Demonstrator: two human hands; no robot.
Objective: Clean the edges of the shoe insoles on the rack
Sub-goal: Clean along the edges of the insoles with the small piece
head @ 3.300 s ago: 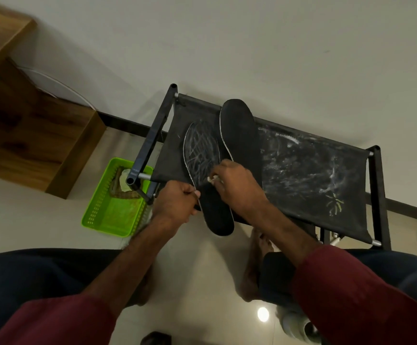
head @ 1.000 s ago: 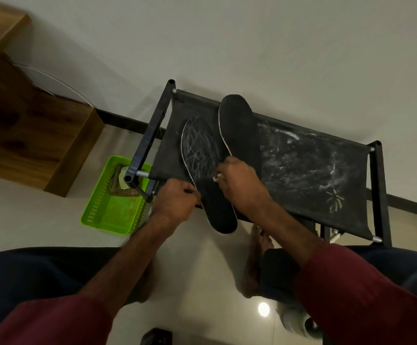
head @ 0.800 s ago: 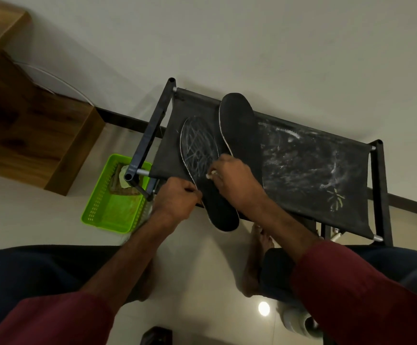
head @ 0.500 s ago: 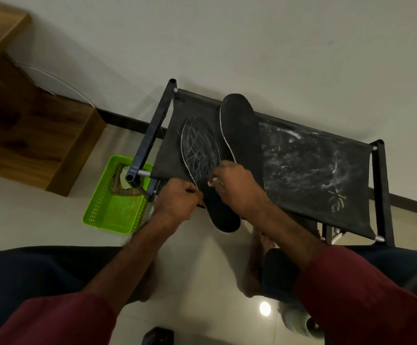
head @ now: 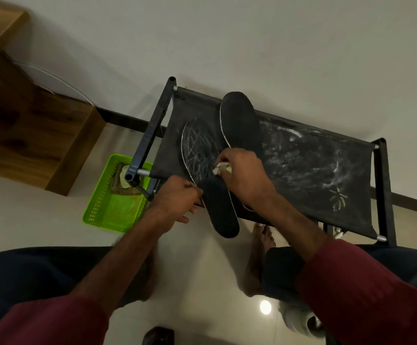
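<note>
rack [head: 302, 170]: dusty black fabric shelf | on it: streaked insole [head: 197, 148], overhanging front | plain insole [head: 239, 120] alongside

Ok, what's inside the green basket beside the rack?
The green basket holds a brown item and a pale lump at its far end; it is too dim to identify either. The rack's corner post covers part of that end.
</note>
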